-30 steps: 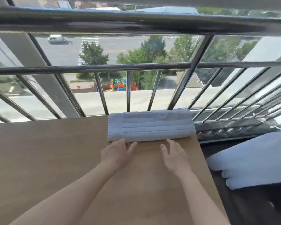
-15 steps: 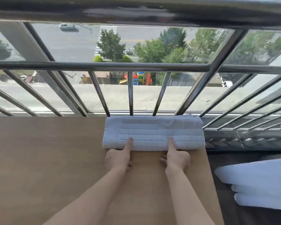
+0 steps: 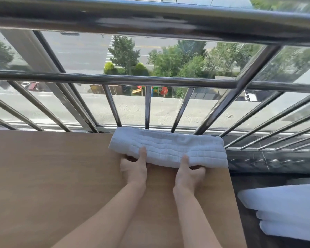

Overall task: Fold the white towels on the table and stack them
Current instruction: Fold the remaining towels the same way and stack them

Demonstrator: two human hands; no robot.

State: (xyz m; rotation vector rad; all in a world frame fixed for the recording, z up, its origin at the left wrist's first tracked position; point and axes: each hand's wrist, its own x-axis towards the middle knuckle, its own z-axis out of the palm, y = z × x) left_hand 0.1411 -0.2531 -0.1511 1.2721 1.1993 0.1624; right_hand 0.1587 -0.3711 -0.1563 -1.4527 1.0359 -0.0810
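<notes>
A folded white towel (image 3: 170, 146) lies along the far edge of the wooden table (image 3: 48, 176), against the railing. My left hand (image 3: 135, 167) grips its near edge, thumb on top and fingers tucked underneath. My right hand (image 3: 188, 174) grips the same edge further right in the same way. The near edge is lifted slightly off the table. A stack of folded white towels (image 3: 286, 212) sits at the lower right, below the table's right side.
A steel railing (image 3: 150, 81) with slanted bars and glass runs right behind the table's far edge. The table's right edge (image 3: 234, 203) drops off to a dark floor beside the towel stack. Bare tabletop stretches to the left.
My hands went from lying flat near the towel to gripping its near edge, thumbs on top. The towel's front edge has risen a little, and the view has moved closer.
</notes>
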